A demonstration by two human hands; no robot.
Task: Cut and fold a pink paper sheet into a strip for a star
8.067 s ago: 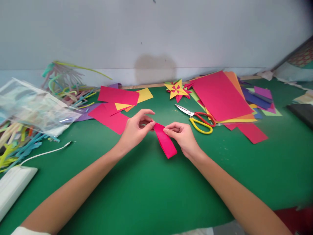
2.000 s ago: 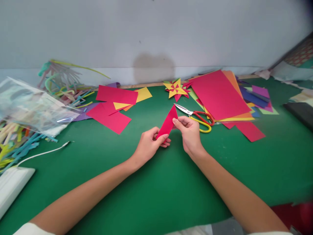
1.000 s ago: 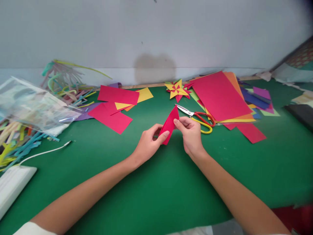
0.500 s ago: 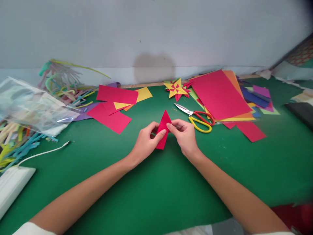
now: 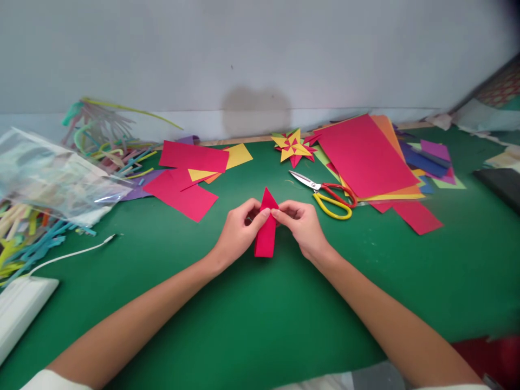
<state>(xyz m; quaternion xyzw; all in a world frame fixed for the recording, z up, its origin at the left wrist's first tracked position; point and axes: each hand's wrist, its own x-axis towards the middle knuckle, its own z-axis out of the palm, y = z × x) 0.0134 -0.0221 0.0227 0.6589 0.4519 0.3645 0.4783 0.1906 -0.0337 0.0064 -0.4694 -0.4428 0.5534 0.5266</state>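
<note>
A folded piece of red paper (image 5: 265, 238) with a pointed top and a straight lower end is held between both hands, over the green table (image 5: 244, 319). My left hand (image 5: 242, 230) pinches its left side with the thumb on the front face. My right hand (image 5: 303, 227) pinches the right side, its thumb close to the left thumb just below the point. The fingers behind the paper are partly hidden. Beyond the right hand lie scissors (image 5: 320, 189) with one red and one yellow handle, blades slightly apart.
A red and yellow paper star (image 5: 293, 146) lies near the wall. Stacked coloured sheets (image 5: 365, 157) are to its right. Red paper pieces (image 5: 182, 195) lie back left. A clear plastic bag (image 5: 60, 173), coloured strips (image 5: 24, 233) and a white device with a cable (image 5: 24, 303) occupy the left.
The red paper has shifted slightly left and towards me and looks narrower. Both thumbs have come together at its middle below the point.
</note>
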